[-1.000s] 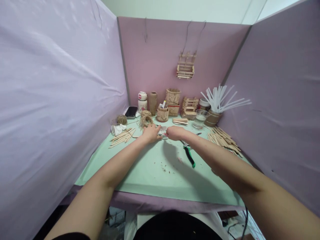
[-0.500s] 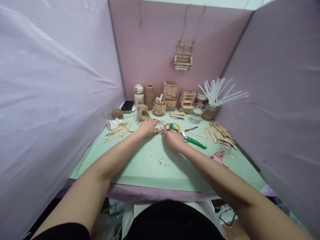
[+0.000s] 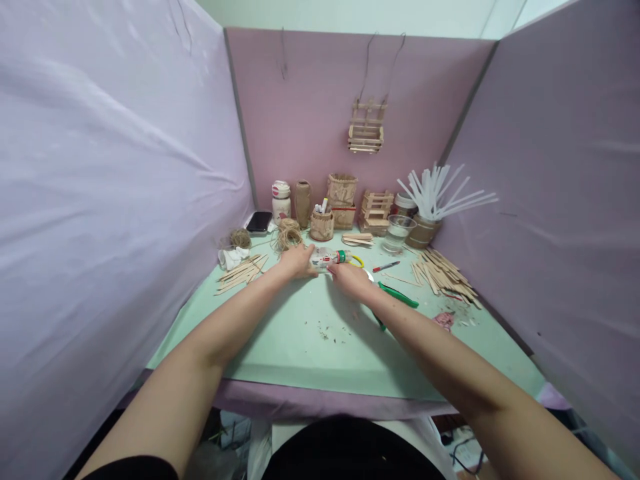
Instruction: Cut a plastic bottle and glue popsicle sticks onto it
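A clear plastic bottle (image 3: 325, 258) with a green and red band at its right end lies on its side at the middle of the table. My left hand (image 3: 299, 261) is closed about the bottle's left end, thumb on the near side and a finger on the far side. Along the near side of the bottle, my right hand (image 3: 350, 280) has its fingertips closed on it; part of this grip is hidden. Just beyond the right hand shows a yellow scissor handle (image 3: 357, 261). Green-handled cutters (image 3: 399, 295) lie partly under my right forearm, their handles apart.
Wooden sticks (image 3: 445, 277) lie in a heap at right, with more sticks (image 3: 243, 273) at left. Twine (image 3: 289, 235), a clear cup of water (image 3: 396, 235), a red pen (image 3: 386, 266) and a holder of white strips (image 3: 424, 230) stand or lie behind. Debris (image 3: 333, 332) dots the front.
The view has tilted up slightly. The bottle shows more plainly between my hands, and both handles of the green cutters are now visible, spread apart. My hands stay close to it.
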Demonstrator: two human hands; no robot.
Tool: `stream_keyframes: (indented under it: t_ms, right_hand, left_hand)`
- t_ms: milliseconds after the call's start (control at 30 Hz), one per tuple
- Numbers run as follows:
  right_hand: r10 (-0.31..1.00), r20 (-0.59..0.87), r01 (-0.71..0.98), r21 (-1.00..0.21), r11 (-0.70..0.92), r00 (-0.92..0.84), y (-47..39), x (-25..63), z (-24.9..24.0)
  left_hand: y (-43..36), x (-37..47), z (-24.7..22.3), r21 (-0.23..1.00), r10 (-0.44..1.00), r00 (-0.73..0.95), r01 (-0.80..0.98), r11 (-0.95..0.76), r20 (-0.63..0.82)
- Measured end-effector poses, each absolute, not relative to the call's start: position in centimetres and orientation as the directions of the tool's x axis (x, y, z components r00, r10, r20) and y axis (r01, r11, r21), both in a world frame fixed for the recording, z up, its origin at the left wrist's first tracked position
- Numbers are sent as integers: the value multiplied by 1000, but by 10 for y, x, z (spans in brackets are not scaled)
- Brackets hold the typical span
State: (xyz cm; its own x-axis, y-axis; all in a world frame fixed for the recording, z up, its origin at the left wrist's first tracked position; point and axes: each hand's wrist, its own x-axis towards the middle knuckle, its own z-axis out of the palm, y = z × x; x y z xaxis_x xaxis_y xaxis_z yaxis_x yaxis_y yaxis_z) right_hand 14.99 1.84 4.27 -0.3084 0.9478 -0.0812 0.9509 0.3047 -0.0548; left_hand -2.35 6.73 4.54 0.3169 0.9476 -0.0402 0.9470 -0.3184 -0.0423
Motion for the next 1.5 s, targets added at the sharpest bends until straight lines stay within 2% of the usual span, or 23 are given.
stream_keyframes:
  t_ms: [267, 633, 1000, 1500]
  right_hand:
    - [902, -225, 927, -20, 375, -369, 48, 154, 92]
    - [830, -413, 914, -12, 406, -374, 67, 146, 132]
    - [862, -370, 931, -22, 364, -346, 69, 146, 126]
    - [906, -257, 936, -193, 293, -337, 56, 158, 95]
  left_hand:
    - [83, -30, 59, -28, 920, 380, 923, -385, -97]
    - [74, -26, 52, -98, 891, 452, 886, -454, -44]
    - [91, -23, 50, -88, 901, 418, 899, -428, -116]
    - [90, -16, 44, -126, 915, 388, 908, -400, -111]
